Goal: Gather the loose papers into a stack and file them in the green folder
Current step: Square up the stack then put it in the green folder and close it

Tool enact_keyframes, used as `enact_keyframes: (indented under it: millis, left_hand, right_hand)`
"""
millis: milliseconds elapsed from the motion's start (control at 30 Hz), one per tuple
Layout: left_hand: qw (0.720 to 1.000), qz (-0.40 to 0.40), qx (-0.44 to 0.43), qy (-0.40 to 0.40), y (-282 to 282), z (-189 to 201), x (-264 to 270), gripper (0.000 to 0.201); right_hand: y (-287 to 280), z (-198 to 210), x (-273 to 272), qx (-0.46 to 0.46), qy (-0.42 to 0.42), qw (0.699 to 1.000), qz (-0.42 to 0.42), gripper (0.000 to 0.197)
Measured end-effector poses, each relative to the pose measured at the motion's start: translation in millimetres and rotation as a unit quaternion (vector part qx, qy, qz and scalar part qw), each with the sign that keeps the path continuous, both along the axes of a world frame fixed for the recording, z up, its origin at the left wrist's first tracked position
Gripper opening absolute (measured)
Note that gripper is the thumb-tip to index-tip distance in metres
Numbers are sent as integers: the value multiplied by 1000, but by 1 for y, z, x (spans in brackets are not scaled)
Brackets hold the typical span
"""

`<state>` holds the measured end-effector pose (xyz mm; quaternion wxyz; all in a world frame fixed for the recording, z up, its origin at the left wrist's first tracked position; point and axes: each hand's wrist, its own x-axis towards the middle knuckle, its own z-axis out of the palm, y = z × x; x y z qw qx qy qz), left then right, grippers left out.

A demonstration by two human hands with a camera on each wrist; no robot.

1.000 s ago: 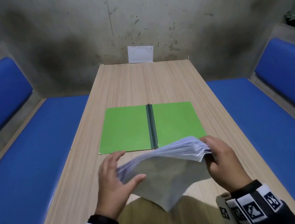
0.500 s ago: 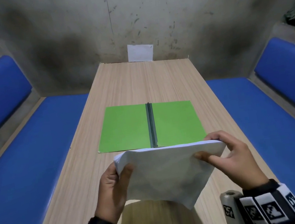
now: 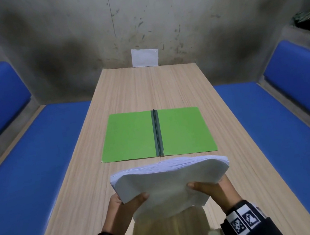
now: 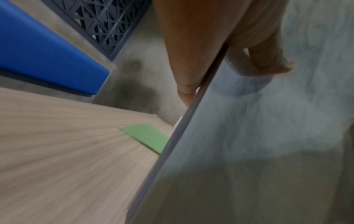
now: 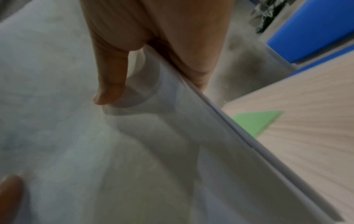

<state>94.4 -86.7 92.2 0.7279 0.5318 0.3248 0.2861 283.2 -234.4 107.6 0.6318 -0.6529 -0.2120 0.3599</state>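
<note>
Here the left hand (image 3: 123, 207) and right hand (image 3: 216, 192) each pinch a side of the paper stack (image 3: 169, 183), thumbs on top, fingers beneath, holding it above the table (image 3: 146, 90). Green folder (image 3: 133, 136) lies open flat just beyond the stack.
</note>
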Motion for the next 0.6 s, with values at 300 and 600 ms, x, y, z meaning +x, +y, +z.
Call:
enact_keyframes:
  millis: [300,600]
  left_hand:
    - [999,9,27,37,-1,-19,-7,26]
    - [988,-20,11,155,12,-58,1,26]
  right_hand:
    - [-5,-35,-5,-53,-39,998,2,36]
    - [1,-99,0,-156,-20,986,51,37]
